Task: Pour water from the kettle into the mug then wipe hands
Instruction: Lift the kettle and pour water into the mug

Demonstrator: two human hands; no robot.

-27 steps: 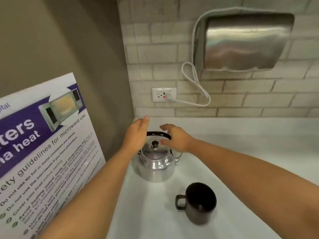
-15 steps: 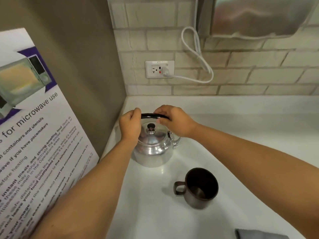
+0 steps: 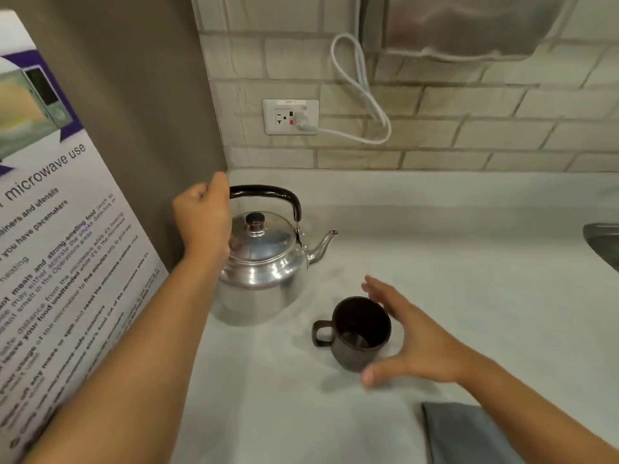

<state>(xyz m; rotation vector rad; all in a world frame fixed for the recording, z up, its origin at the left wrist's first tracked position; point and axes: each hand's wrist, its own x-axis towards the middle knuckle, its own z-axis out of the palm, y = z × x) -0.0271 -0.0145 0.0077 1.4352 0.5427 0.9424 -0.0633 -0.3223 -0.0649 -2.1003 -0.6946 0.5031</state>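
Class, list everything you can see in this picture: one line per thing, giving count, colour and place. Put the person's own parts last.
kettle: 1, silver with black handle, counter's back left corner
mug: 1, dark brown, in front of the kettle's spout
cloth: 1, grey, counter's near right edge
poster: 1, white and purple, left wall
socket: 1, white, tiled wall
cable: 1, white, plugged into socket
dispenser: 1, steel, upper wall
sink: 1, steel, far right
left hand: grip closed on kettle handle
right hand: open beside mug

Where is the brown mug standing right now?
In the head view, the brown mug stands on the white counter, lower centre, just right of and nearer than the kettle, with the open right hand curved around its right side.
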